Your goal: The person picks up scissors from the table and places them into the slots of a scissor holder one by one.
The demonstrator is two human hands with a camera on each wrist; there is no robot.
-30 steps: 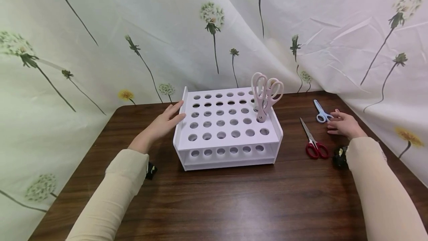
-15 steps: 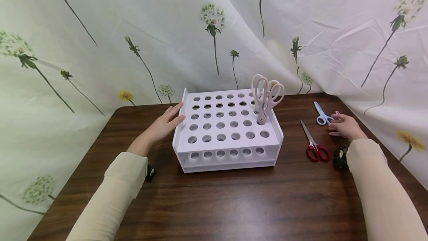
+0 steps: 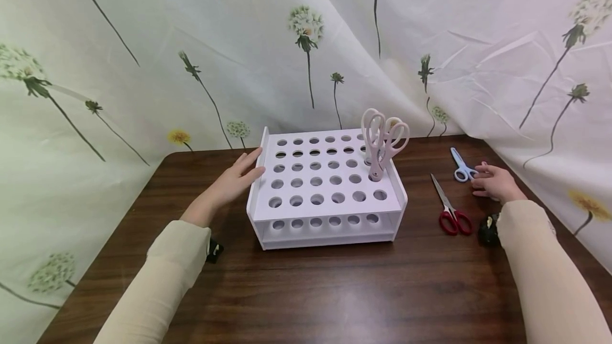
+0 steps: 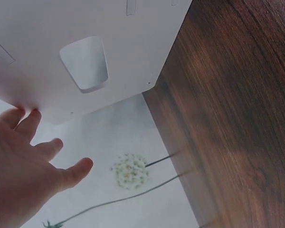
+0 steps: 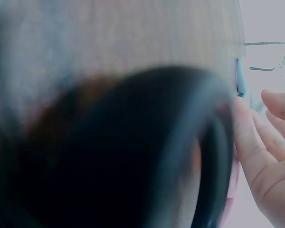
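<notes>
My left hand [image 3: 234, 177] lies with extended fingers against the left side panel of a white rack [image 3: 330, 208] with rows of round holes. In the left wrist view, its fingertips [image 4: 34, 115] touch the panel's edge, near a rounded cutout. At the table's right, my right hand [image 3: 499, 183] rests with loose fingers beside the handles of light blue scissors [image 3: 462, 169]. A small pink bit [image 3: 484, 163] shows behind its fingers; the rest of it is hidden. Scissors with red handles [image 3: 449, 211] lie between that hand and the rack.
Several pale pink-handled scissors [image 3: 380, 139] stand handles up in the rack's right-hand holes. The dark wood table [image 3: 330, 291] meets a dandelion-print cloth [image 3: 215, 41] behind and at the sides. A dark blurred curved shape [image 5: 133, 156] covers much of the right wrist view.
The head view has shifted slightly, so the rack and scissors appear a little lower. Both hands stay where they were.
</notes>
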